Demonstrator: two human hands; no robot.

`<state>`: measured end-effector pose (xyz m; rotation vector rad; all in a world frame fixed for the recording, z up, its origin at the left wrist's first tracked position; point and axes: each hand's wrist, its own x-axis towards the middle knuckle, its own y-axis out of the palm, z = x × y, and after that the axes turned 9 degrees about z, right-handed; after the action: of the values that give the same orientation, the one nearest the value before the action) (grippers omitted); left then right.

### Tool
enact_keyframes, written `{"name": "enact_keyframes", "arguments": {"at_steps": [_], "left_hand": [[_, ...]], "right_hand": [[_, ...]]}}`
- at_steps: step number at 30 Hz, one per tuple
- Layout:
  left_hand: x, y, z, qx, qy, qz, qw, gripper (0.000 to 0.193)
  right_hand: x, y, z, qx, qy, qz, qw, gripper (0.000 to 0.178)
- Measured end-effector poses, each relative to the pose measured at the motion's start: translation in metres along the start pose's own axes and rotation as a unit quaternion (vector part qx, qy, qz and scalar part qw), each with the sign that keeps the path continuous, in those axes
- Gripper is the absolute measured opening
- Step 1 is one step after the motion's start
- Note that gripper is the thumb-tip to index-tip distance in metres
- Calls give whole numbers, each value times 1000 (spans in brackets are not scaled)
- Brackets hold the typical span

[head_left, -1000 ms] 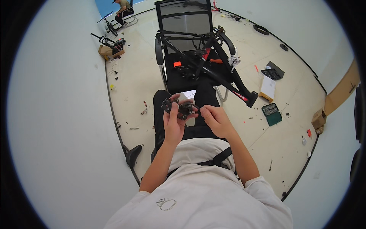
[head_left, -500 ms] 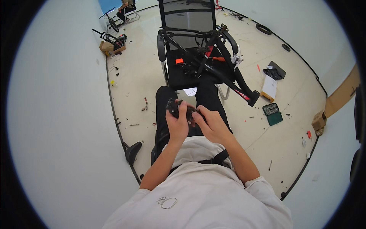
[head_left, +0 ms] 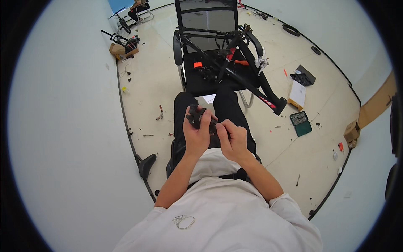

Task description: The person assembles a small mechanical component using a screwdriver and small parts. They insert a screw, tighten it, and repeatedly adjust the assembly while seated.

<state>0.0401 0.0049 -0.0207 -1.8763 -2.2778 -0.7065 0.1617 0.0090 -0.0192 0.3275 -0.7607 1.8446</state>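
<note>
one black part (head_left: 194,117), left hand (head_left: 197,139) clamped around it, right hand (head_left: 236,139) pinching its end, bike frame (head_left: 240,82) on chair (head_left: 195,86)

A black saddle (head_left: 147,166) lies beside the left wall (head_left: 75,126) — an open green case (head_left: 301,124) rests on the pale floor (head_left: 294,155).

At mid-dial, the bicycle component (head_left: 194,119) looks dull, metal or plastic unclear. The chair backrest (head_left: 208,23) at twelve o'clock is mesh, the bicycle frame (head_left: 245,85) at one smooth-painted, the carton (head_left: 351,131) at three cardboard, the T-shirt (head_left: 239,214) at six matt cloth.
</note>
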Motion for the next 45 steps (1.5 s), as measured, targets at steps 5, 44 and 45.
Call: {"name": "enact_keyframes", "arguments": {"at_steps": [5, 44, 45], "left_hand": [[-9, 4, -19, 1, 30, 7, 1000, 17], [-4, -17, -17, -178, -262, 218, 923, 46], [-4, -17, -17, -177, -267, 217, 922, 46]], "right_hand": [[-5, -3, 23, 50, -10, -8, 999, 18], [19, -46, 18, 29, 66, 189, 979, 18], [19, -46, 18, 12, 58, 194, 979, 17]]}}
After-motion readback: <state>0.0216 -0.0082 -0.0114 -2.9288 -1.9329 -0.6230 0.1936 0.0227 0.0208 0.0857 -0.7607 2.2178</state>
